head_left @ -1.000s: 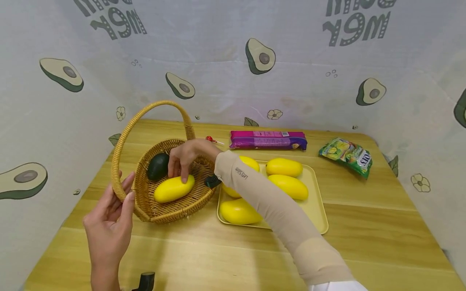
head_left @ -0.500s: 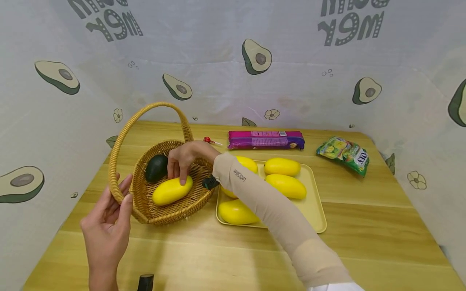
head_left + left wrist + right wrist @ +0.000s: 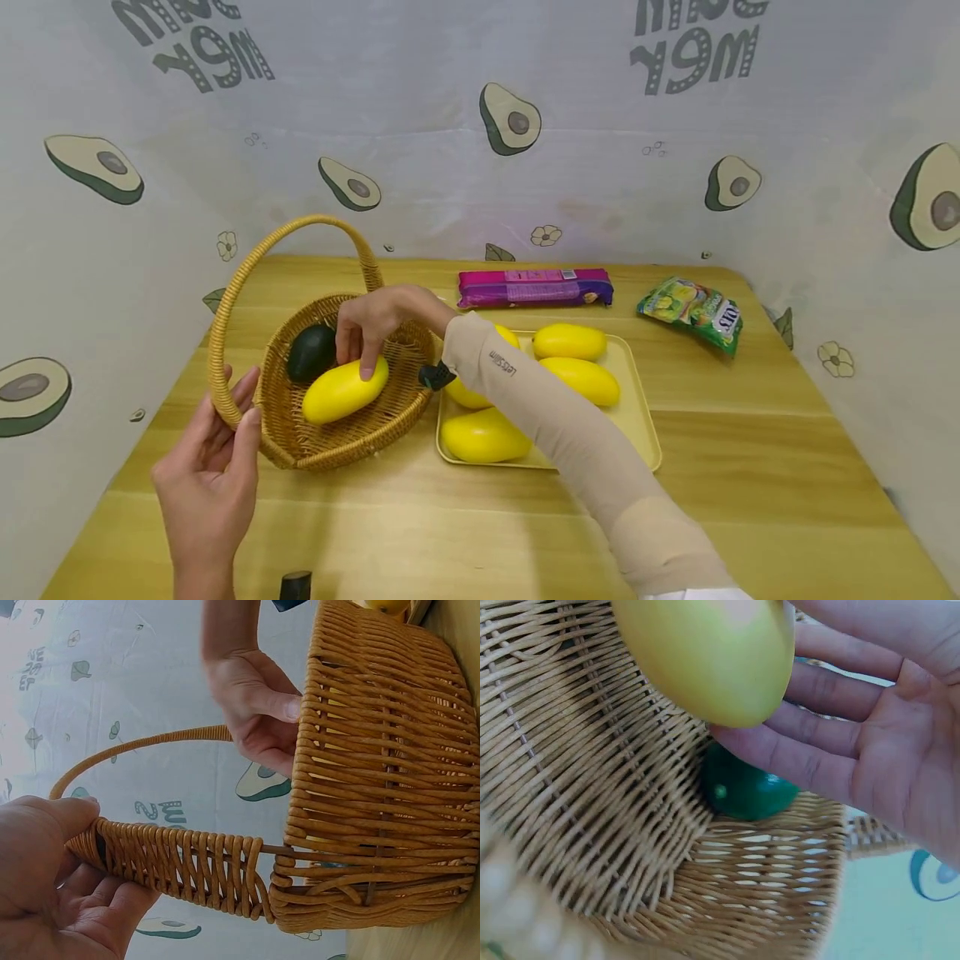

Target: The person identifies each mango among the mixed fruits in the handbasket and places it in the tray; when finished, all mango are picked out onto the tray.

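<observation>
A wicker basket (image 3: 352, 452) with a tall arched handle (image 3: 227, 308) stands at the left of the table. My left hand (image 3: 206, 483) holds the handle's near base, thumb on one side and fingers on the other, as the left wrist view confirms. Inside the basket, my right hand (image 3: 375, 321) grips a yellow mango (image 3: 333, 397) from above, thumb on its near side. The right wrist view has the mango (image 3: 712, 660) against the fingers (image 3: 810, 757). Behind it in the basket lies a dark green avocado (image 3: 309, 355), partly covered by the hand in the right wrist view.
Right of the basket, a pale yellow tray (image 3: 641, 417) bears several yellow mangos (image 3: 483, 435), partly hidden by my right arm. A purple-pink packet (image 3: 534, 288) lies at the back, and a green snack bag (image 3: 693, 312) at the back right. A patterned curtain (image 3: 420, 108) surrounds the table.
The whole head view has slid left. The red lollipop behind the basket is now hidden by my right arm. Both hands keep their holds on the handle and the mango.
</observation>
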Tool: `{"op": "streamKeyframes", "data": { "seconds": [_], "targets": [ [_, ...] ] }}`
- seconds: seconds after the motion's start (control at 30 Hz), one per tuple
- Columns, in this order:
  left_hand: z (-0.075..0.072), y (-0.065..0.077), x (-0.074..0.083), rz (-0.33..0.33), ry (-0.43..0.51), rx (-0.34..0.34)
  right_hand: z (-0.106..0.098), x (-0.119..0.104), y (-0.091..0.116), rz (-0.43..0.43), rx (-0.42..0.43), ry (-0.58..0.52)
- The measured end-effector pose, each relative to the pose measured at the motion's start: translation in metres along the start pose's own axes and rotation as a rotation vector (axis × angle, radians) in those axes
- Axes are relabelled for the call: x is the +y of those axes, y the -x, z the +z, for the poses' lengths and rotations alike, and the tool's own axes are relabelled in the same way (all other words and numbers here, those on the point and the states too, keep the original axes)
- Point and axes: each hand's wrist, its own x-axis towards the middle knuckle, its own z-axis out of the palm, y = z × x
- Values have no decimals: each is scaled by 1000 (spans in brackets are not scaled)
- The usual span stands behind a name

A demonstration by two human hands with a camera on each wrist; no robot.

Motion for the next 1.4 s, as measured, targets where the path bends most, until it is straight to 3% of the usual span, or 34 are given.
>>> {"op": "streamKeyframes", "data": {
  "seconds": [0.17, 0.6, 1.0, 1.4],
  "targets": [
    [-3, 2, 1, -7, -9, 4, 4, -7, 14, -77, 28, 55],
    [-5, 5, 4, -42, -21, -3, 21, -6, 80, -226, 208, 15],
    [-7, 7, 1, -50, -54, 14, 42, 18, 136, -203, 367, 6],
    [-3, 6, 3, -30, -29, 4, 93, 47, 212, -183, 569, -113]
  ]
}}
